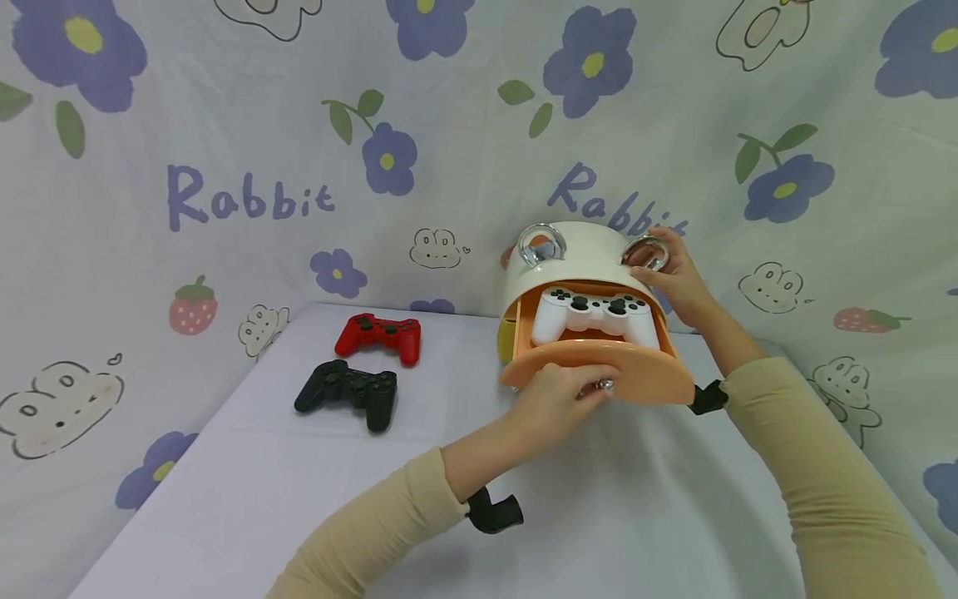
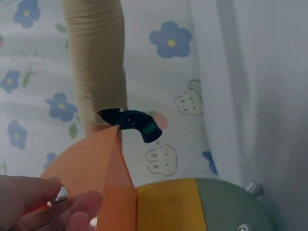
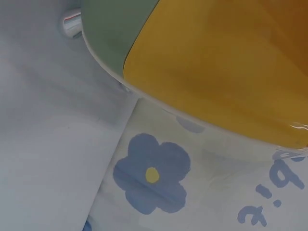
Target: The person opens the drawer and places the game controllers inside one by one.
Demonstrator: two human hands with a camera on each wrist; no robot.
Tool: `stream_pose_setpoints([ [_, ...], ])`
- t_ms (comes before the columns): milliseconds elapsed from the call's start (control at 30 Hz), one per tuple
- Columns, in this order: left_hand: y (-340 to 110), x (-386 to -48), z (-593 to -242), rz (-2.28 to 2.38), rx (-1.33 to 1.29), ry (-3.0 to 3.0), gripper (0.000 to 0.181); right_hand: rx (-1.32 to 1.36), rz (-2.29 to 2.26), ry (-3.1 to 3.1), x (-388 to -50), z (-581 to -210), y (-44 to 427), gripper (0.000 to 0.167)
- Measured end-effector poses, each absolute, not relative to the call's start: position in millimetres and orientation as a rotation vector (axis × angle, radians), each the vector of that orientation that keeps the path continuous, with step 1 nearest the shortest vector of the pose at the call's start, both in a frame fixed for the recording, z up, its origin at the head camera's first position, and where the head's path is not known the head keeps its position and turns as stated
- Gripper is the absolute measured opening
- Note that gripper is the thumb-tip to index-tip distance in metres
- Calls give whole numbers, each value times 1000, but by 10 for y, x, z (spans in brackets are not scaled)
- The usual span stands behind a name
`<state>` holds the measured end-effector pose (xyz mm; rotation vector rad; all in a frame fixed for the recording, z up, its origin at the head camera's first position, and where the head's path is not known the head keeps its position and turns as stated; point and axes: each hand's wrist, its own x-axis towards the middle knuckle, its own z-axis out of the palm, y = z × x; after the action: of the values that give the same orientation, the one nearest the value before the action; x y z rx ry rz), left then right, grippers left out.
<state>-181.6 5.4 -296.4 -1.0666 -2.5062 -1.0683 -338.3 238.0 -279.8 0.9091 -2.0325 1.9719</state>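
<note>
A rounded storage box with a cream top and two chrome rings stands on the table, its orange drawer pulled out. Inside the drawer lies a white game controller. My left hand pinches the drawer's small silver knob between thumb and fingers; the left wrist view shows this knob close up. At the box's upper right, my right hand grips one chrome ring. The right wrist view shows the box's yellow and green side, not the hand.
To the left on the white table lie a red game controller and a black game controller. Behind the box hangs a patterned curtain. Short silver feet show beneath the box.
</note>
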Motion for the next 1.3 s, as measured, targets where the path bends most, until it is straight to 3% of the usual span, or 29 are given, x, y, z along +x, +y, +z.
stream_pose_setpoints([
  [1300, 122, -2344, -2825, -1167, -817, -2742, 29, 883, 2005, -2047, -3358, -2793, 2383, 53],
])
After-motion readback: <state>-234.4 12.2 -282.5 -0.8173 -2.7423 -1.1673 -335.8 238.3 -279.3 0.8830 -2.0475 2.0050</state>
